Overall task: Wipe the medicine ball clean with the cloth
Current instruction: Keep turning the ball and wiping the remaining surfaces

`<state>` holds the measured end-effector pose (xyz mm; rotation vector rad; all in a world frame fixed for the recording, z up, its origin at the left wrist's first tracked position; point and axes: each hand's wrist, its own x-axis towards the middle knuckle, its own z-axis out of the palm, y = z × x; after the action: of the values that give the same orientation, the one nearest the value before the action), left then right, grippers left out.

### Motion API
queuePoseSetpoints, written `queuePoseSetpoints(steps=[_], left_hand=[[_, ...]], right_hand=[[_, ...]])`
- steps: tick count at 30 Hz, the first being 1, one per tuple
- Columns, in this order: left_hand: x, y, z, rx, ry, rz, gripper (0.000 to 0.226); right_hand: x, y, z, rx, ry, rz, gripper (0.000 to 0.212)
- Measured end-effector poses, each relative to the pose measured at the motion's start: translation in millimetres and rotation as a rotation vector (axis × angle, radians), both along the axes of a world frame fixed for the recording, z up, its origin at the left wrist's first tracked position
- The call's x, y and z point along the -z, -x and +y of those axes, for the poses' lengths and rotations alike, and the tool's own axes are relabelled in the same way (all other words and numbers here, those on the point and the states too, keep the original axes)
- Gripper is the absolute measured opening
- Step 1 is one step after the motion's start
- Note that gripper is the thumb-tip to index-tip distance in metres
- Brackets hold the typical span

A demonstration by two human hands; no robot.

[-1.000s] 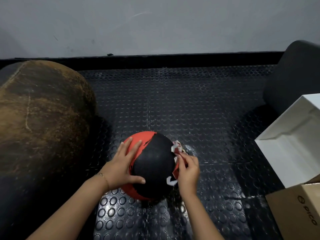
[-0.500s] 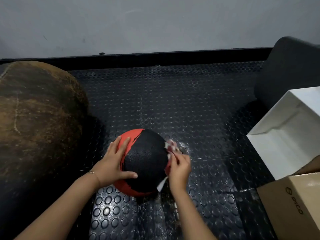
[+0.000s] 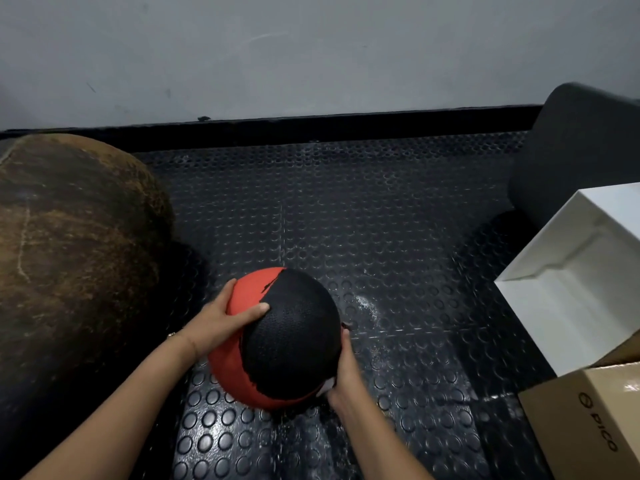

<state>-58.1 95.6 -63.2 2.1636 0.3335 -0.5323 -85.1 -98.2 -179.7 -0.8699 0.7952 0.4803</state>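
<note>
The medicine ball sits on the studded floor mat, just right of the big brown bag. My left hand lies spread flat on the ball's red upper left. My right hand presses the cloth, mostly hidden, against its lower right flank. To wipe well, I should brace left, press firmly and turn the ball for even coverage.

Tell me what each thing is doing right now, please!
Red and black rubber medicine ball: held between both hands.
Left hand: spread flat on the ball's red side.
Right hand: pressing the white cloth, mostly hidden, against the ball.
White box: open.
Brown cardboard box: shut.
</note>
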Motion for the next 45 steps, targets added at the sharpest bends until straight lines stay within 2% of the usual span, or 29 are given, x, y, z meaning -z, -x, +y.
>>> queuePoseSetpoints(steps=[4,7,9,12,14,17,18,19,21,22,24,26,28,30,33,35,38,40,44,45], left_hand=[[2.3,-5.8,-17.2,0.054,-0.06,0.003,0.139],[4.5,-2.8,-40.6,0.114,-0.027,-0.004,0.135],[7.2,5.2,-56.6,0.136,0.047,0.0,0.123],[16.8,20.5,-70.0,0.172,0.227,0.035,0.09],[18.8,27.6,-69.5,0.23,0.24,0.092,0.086],[9.5,26.5,-70.0,0.226,0.26,0.11,0.062],[4.1,27.1,-72.4,0.207,0.276,0.074,0.063],[1.4,26.8,-74.9,0.186,0.256,0.035,0.074],[1.1,26.1,-77.3,0.145,0.178,-0.017,0.12],[3.9,26.9,-74.5,0.123,0.152,-0.017,0.133],[12.4,29.4,-65.4,0.087,0.153,-0.02,0.141],[15.8,35.2,-57.3,0.096,0.157,-0.057,0.141],[16.3,42.6,-55.9,0.096,0.154,-0.087,0.136],[20.5,45.0,-57.2,0.077,0.164,-0.091,0.136],[19.1,41.9,-62.3,0.073,0.161,-0.102,0.137],[17.7,36.3,-65.3,0.06,0.158,-0.087,0.137],[16.3,32.4,-70.7,0.061,0.148,-0.065,0.139],[16.1,32.8,-72.9,0.065,0.144,-0.073,0.136],[19.7,36.3,-66.6,0.032,0.155,-0.122,0.115],[21.9,37.0,-62.4,0.037,0.171,-0.111,0.12]], right_hand=[[2.2,10.4,-13.3,0.083,-0.044,-0.052,0.065],[-4.8,19.3,-36.2,0.2,0.068,-0.048,0.06],[-13.8,22.4,-55.8,0.259,0.213,-0.079,0.053],[-42.6,23.2,-91.8,0.274,0.528,-0.202,0.037],[-61.9,18.3,-106.9,0.173,0.747,-0.279,0.036],[-80.6,11.1,-105.3,-0.015,0.997,-0.324,0.04],[-83.2,12.7,-100.4,-0.061,1.061,-0.339,0.041],[-87.7,16.0,-93.6,-0.1,1.127,-0.355,0.039],[-92.7,24.8,-78.6,-0.141,1.235,-0.388,0.036],[-92.4,29.4,-70.2,-0.151,1.279,-0.422,0.035],[-92.8,39.3,-52.2,-0.148,1.35,-0.527,0.038],[-96.3,43.2,-38.0,-0.157,1.384,-0.724,0.046],[-101.0,27.5,-37.0,-0.292,1.416,-0.878,0.04],[-106.7,-7.7,-46.7,-0.461,1.357,-0.843,0.031],[-121.9,-51.0,-59.8,-0.586,1.157,-0.64,0.026],[-120.6,-48.8,-57.2,-0.551,1.218,-0.647,0.025],[-113.1,-8.4,-40.0,-0.377,1.417,-0.882,0.023],[-109.8,9.0,-26.5,-0.35,1.498,-0.984,0.025],[-107.7,9.0,-28.5,-0.397,1.489,-1.157,0.034],[-101.4,9.6,-37.9,-0.396,1.452,-1.162,0.03]])
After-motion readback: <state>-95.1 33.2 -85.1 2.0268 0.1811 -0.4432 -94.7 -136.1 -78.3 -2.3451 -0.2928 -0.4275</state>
